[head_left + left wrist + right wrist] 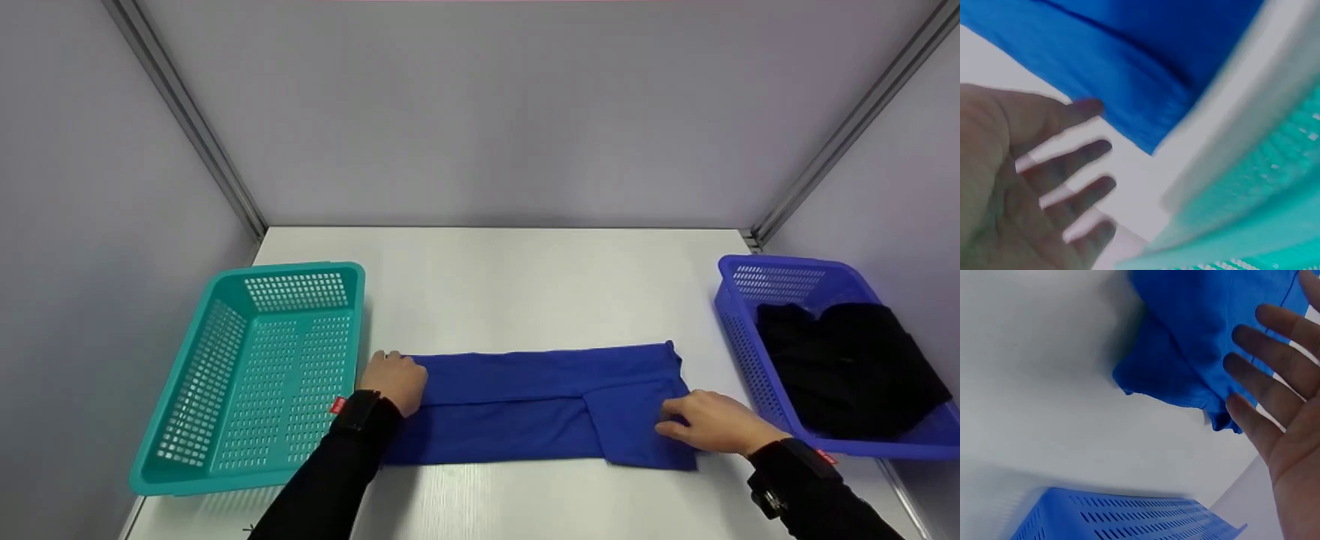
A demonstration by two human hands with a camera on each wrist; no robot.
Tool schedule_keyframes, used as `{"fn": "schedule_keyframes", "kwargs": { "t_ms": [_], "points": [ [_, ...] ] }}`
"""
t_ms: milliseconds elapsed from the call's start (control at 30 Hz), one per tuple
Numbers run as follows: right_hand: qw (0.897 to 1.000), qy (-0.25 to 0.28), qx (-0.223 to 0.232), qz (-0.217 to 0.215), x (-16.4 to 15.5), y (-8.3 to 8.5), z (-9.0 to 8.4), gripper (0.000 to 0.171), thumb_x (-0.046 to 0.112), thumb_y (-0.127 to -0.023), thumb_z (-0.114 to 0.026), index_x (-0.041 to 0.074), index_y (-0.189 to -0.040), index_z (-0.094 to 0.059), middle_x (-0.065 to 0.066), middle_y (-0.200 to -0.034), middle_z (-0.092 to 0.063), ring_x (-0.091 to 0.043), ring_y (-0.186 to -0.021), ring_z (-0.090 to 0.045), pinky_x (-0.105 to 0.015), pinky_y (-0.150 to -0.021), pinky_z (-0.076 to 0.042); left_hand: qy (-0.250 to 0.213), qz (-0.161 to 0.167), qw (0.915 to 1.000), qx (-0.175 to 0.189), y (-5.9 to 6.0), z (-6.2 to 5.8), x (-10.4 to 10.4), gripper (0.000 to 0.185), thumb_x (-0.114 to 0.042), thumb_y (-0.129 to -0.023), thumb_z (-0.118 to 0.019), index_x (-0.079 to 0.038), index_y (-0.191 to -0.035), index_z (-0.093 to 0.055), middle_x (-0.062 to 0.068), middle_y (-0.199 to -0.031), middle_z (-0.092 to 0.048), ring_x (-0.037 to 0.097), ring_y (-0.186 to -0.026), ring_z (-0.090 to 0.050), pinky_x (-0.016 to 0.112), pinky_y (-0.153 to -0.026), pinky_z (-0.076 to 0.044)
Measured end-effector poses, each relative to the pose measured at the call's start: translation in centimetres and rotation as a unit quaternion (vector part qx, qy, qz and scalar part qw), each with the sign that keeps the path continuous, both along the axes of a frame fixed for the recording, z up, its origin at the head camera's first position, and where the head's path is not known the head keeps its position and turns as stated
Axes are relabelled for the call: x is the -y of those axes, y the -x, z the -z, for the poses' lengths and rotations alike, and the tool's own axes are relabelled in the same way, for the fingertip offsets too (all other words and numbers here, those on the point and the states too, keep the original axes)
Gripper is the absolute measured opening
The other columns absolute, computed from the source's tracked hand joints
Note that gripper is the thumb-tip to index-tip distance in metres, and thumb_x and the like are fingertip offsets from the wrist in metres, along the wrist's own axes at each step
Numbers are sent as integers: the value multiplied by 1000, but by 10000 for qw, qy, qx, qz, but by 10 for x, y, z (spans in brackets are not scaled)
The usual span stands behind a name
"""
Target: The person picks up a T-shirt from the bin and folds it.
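A white table point(525, 277) carries a blue garment point(525, 405) folded into a long strip, lying crosswise near the 6 o'clock edge. The left hand point(395, 381) rests on the strip's 9 o'clock end, its fingers spread and straight in the wrist view. The right hand point(709, 424) lies flat on the 3 o'clock end, fingers extended, gripping nothing. A teal basket point(187, 457) sits at 9 o'clock. A blue basket point(742, 352) at 3 o'clock holds black clothing point(847, 367).
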State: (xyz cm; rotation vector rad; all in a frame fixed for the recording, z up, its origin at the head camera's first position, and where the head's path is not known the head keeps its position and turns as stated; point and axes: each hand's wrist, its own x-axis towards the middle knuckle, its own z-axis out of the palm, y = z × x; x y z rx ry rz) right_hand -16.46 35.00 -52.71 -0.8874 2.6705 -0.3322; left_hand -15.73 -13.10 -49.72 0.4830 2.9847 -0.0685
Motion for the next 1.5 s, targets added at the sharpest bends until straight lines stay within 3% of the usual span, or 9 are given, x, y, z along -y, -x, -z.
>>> {"fn": "schedule_keyframes", "kwargs": {
  "t_ms": [133,333,433,633,733,867,1000,1200,1500],
  "points": [
    [9981,-130,-606,13,11,-7,15,13,22,-95,-71,19,-82,-67,13,-70,-60,-6,-61,-56,-36,-56,-47,-269,36,9967,759,-7,-7,-21,18,-5,-92,-65,-5,-106,-77,15,-110,-73,36,-109,-65,55,-99,-50],
    [9843,-454,-1706,42,33,-17,34,17,18,-92,-72,14,-76,-66,2,-69,-67,-21,-70,-69,-53,-84,-55,-684,-185,9897,1241,-17,35,-32,43,-6,-98,-60,-16,-139,-63,14,-150,-53,42,-138,-48,59,-108,-43],
    [9778,-831,-1896,334,41,-17,40,22,29,-94,-71,8,-87,-71,-8,-86,-74,-32,-92,-72,-68,-104,-40,-739,-239,9911,1078,-25,48,-29,45,-12,-97,-64,-17,-142,-61,16,-149,-52,44,-133,-51,60,-101,-48],
    [9603,-1572,-1942,1244,59,-12,51,62,48,-93,-68,-1,-131,-66,-21,-144,-58,-51,-136,-46,-80,-108,-19,-481,38,9970,598,-36,47,-29,48,-26,-91,-75,-17,-137,-65,18,-130,-59,39,-113,-61,54,-90,-54],
    [9467,-1410,-2393,1631,73,-5,57,58,39,-88,-78,1,-130,-65,-25,-139,-57,-53,-129,-49,-78,-104,-28,-603,229,9962,585,-37,47,-29,47,-28,-90,-76,-15,-134,-67,18,-124,-60,38,-107,-62,54,-89,-54],
    [9323,-840,-2939,1934,94,4,64,28,13,-87,-76,5,-114,-70,-24,-104,-59,-46,-96,-59,-62,-81,-42,-948,413,9910,854,-38,51,-25,46,-27,-90,-75,-14,-134,-67,16,-119,-59,35,-102,-63,53,-83,-56],
    [9400,-359,-2520,2271,113,10,66,25,16,-96,-67,6,-118,-72,-24,-99,-60,-46,-89,-62,-65,-80,-43,-1229,519,9840,1176,-38,55,-21,47,-24,-90,-75,-15,-136,-66,16,-120,-57,34,-103,-63,52,-82,-57],
    [9691,-259,-738,2338,139,18,66,69,55,-100,-55,13,-154,-46,-37,-151,-39,-63,-137,-35,-84,-106,-16,-1348,644,9752,1634,-39,58,-25,52,-26,-90,-74,-19,-141,-64,13,-116,-55,26,-97,-65,48,-84,-57],
    [9969,-196,-611,457,160,28,69,54,28,-103,-61,16,-153,-47,-25,-162,-31,-59,-144,-27,-77,-113,-15,-1161,810,9681,2069,-40,60,-36,57,-33,-90,-72,-26,-146,-59,17,-140,-55,25,-108,-66,47,-91,-56]
  ]
}}
